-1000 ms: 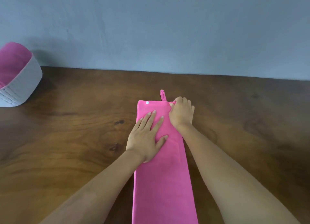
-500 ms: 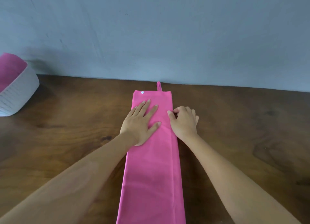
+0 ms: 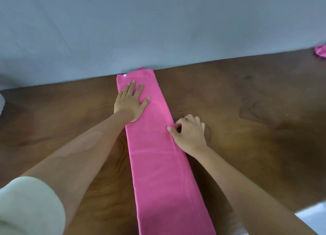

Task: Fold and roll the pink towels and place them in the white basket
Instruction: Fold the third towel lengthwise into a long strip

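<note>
A pink towel [image 3: 164, 164] lies folded into a long narrow strip on the wooden table [image 3: 255, 129], running from the wall towards me. Its far end has a small loop and a white snap. My left hand [image 3: 131, 101] presses flat on the far part of the strip, fingers straight. My right hand [image 3: 189, 131] is at the strip's right edge about halfway along, thumb and curled fingers pinching the edge. Only a sliver of the white basket [image 3: 1, 102] shows at the left border.
A grey wall [image 3: 158, 32] stands right behind the table. More pink cloth [image 3: 320, 52] lies at the far right edge of the table. The table's near right corner [image 3: 314, 212] shows at the lower right. A white sleeve covers my left upper arm.
My right hand has slid back along the towel's right edge towards me. My left hand stays flat near the far end. The view has swung right, so the basket has almost left the frame.
</note>
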Available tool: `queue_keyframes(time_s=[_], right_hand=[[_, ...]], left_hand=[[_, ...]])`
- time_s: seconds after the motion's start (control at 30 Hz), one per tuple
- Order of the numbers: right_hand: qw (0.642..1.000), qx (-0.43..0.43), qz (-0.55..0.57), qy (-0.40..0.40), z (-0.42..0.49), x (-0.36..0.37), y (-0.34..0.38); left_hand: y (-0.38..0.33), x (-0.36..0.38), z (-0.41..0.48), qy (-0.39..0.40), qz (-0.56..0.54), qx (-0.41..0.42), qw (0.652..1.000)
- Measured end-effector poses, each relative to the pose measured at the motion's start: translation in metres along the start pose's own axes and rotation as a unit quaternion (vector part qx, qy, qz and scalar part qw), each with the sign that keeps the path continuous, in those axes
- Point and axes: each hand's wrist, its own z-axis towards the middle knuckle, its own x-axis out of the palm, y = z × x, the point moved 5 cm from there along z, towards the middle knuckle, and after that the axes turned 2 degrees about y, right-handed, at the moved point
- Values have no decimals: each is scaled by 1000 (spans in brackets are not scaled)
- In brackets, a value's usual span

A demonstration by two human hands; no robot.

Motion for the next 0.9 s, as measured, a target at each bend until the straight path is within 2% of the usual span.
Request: queue_keyframes(time_s=[0.27,0.4,0.47,0.53,0.67,0.73,0.9], right_hand=[[998,57,-3,-32,-130,-3,-26],[995,98,-7,-33,-183,-1,-33],[992,114,-15,-46,-204,-1,-33],[990,128,-24,-52,-223,-2,-34],[986,160,-32,-37,-253,-3,-36],[985,169,-25,-38,-266,-6,-37],[979,201,4,-26,-291,-9,-38]], left_hand=[[-4,-5,-1,25,15,11,1000],[-16,-11,-14,-13,-18,35,999],[-27,-11,-22,-16,-30,79,996],[-39,-10,-32,-5,-28,158,987],[-61,2,-59,36,-15,337,941],[-61,9,-66,44,-2,358,933],[-60,10,-66,36,6,349,936]])
